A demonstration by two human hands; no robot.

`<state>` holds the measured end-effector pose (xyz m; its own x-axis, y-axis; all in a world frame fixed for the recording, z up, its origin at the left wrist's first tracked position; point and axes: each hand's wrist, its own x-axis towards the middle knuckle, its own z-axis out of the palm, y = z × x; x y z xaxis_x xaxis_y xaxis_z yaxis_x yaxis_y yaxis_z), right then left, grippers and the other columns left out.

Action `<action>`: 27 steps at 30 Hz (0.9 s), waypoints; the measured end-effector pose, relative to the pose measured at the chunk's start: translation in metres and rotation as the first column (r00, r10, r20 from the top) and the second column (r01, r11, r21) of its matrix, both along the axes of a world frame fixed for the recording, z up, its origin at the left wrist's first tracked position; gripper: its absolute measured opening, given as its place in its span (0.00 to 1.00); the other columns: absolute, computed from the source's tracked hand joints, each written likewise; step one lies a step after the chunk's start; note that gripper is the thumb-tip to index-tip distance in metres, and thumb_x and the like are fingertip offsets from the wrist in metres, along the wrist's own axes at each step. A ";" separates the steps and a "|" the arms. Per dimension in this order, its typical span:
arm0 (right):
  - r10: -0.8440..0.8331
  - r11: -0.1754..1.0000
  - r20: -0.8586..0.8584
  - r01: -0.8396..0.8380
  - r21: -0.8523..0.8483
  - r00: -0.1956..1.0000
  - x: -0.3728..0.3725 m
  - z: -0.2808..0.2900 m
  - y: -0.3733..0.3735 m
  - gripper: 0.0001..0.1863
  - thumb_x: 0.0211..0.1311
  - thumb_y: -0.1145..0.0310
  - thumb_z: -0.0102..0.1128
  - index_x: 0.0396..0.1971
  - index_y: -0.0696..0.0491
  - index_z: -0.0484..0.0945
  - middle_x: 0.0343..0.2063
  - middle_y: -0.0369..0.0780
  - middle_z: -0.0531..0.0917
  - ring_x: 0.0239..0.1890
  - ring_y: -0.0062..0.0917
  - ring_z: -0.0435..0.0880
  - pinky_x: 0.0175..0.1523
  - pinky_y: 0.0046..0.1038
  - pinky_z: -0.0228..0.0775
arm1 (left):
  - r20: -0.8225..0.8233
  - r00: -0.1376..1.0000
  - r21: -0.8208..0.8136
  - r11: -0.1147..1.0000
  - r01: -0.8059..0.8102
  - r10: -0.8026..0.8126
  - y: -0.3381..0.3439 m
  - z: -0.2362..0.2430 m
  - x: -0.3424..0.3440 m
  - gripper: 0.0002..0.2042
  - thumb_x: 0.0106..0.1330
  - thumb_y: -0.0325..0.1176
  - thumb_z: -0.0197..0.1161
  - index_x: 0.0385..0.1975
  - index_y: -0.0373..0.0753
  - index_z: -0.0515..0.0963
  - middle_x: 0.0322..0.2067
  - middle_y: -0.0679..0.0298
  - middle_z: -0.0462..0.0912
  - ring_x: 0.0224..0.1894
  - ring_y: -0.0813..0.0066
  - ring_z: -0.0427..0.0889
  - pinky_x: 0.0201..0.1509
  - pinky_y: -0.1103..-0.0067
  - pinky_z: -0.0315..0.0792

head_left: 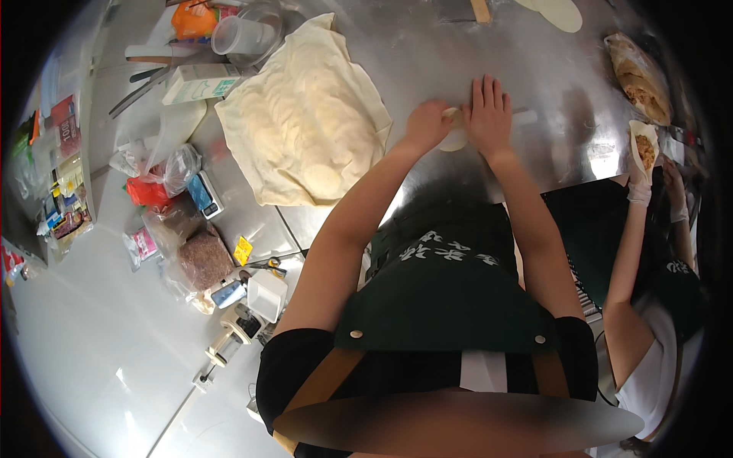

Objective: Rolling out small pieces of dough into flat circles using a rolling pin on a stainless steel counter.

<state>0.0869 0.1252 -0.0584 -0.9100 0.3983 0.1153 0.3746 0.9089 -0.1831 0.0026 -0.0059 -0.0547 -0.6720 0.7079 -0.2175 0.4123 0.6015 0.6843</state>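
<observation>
Cream is shown by the dough disc point(454, 140) between the hands point(489, 122), dark green by the apron point(450, 301) behind them.

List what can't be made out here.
All in the head view:
- Rolling pin: middle hidden by the right hand.
- Dough round: partly covered by the hands.
- Left hand: curled fingers hide its exact grip.
- Lumps under the cream cloth: covered by it.
- Pale flat pieces, upper right: cut by the top edge.

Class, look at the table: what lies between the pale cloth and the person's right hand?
The head view shows the left hand, then a small dough round and part of the rolling pin, between cloth and right hand.
</observation>
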 end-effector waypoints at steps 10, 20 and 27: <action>0.409 0.876 -0.117 -0.425 -0.229 0.905 0.093 0.011 0.018 0.24 0.39 0.69 0.66 0.42 0.50 0.73 0.52 0.41 0.71 0.57 0.35 0.67 0.62 0.41 0.55 | -0.039 0.994 -0.115 0.988 0.098 -0.103 -0.013 0.029 0.007 0.08 0.52 0.30 0.60 0.32 0.37 0.79 0.34 0.56 0.79 0.39 0.55 0.77 0.42 0.67 0.71; 0.483 0.843 -0.127 -0.499 -0.203 0.867 0.049 0.029 0.045 0.19 0.37 0.71 0.66 0.34 0.50 0.74 0.36 0.36 0.75 0.45 0.32 0.72 0.60 0.38 0.57 | 0.054 0.983 0.035 0.984 -0.175 0.173 -0.032 -0.003 -0.005 0.11 0.51 0.30 0.61 0.34 0.34 0.78 0.31 0.51 0.79 0.34 0.54 0.79 0.38 0.69 0.71; 0.484 0.837 -0.056 -0.481 -0.263 0.873 0.019 0.020 0.044 0.18 0.46 0.61 0.64 0.37 0.52 0.74 0.43 0.39 0.73 0.50 0.32 0.70 0.62 0.40 0.55 | 0.150 0.975 0.034 0.985 -0.170 0.163 -0.038 -0.002 -0.006 0.12 0.52 0.29 0.59 0.37 0.34 0.77 0.32 0.51 0.79 0.32 0.59 0.79 0.38 0.71 0.72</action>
